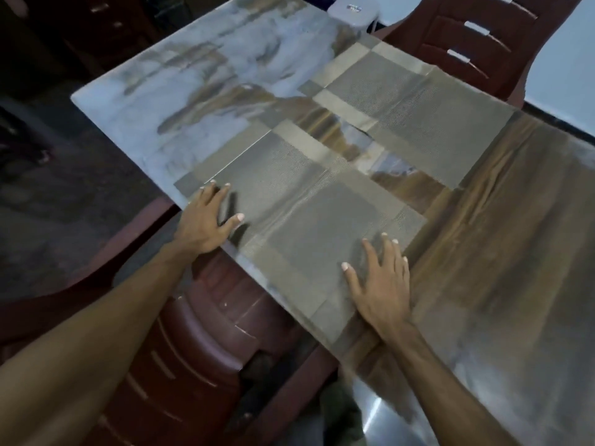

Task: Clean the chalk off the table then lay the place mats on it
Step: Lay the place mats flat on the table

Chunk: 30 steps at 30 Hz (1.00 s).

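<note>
Grey woven vinyl is the near place mat [306, 220], the landmark here; only the head view is given, looking down across a wooden desk [502, 220].

The near place mat lies flat at the desk's near edge, its long axis running along that edge from the far left to the near right. The left hand [206, 220] rests on its left end with fingers spread and nearly straight, palm down, gripping nothing. The right hand [380, 284] rests the same way on its right end, fingers spread flat, holding nothing. Each hand sits on its own end of the mat, so neither is nearer overall; this looks like smoothing or squaring the mat.

Beyond the near place mat, toward the far right, a second place mat [415, 101] lies flat at a slightly different angle. The two mats look to meet or slightly overlap at one point, though a glare there hides the join.

To the far left of the near place mat, pale chalk smears [193, 101] cover much of the desk, so the cleaning seems unfinished there. To its right the wood is mostly bare, giving open room for another mat.

Just below the near place mat's near edge, a dark red chair [199, 333] is tucked under the desk. Another chair [476, 43] stands past the second mat.
</note>
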Available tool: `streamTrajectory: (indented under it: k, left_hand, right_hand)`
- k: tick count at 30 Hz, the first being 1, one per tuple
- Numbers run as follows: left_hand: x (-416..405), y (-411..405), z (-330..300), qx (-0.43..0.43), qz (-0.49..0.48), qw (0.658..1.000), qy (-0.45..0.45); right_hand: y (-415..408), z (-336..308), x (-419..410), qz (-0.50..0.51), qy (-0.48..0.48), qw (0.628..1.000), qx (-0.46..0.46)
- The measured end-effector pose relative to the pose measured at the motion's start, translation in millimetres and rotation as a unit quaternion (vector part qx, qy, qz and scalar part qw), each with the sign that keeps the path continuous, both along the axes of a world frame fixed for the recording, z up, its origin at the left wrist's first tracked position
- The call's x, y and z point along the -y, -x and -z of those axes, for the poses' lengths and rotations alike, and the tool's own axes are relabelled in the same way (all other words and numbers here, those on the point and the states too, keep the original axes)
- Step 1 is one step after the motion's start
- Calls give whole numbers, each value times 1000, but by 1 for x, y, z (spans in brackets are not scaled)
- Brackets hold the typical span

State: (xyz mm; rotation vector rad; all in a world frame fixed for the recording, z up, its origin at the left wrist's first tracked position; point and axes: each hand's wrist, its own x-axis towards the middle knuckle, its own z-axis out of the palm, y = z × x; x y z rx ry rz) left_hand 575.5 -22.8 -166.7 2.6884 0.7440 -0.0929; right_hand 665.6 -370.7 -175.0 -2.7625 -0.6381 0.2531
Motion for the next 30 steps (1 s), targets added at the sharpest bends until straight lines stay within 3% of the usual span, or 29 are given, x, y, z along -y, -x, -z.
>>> streamTrajectory:
  k: [6, 16, 20, 25, 30]
  left_hand:
    - [-39, 32, 14, -38, 79, 996, -8]
    - [-43, 40, 21, 28, 92, 995, 4]
    - [-45, 37, 22, 31, 99, 994, -37]
    - [-45, 40, 26, 17, 100, 993, -54]
    - [-51, 37, 19, 31, 142, 986, -81]
  right_hand:
    - [37, 18, -27, 67, -16, 996, 55]
    - [41, 23, -29, 96, -61, 991, 75]
    - [49, 19, -29, 119, -113, 984, 76]
    - [92, 18, -42, 74, -57, 989, 112]
    - [109, 26, -61, 113, -17, 990, 88]
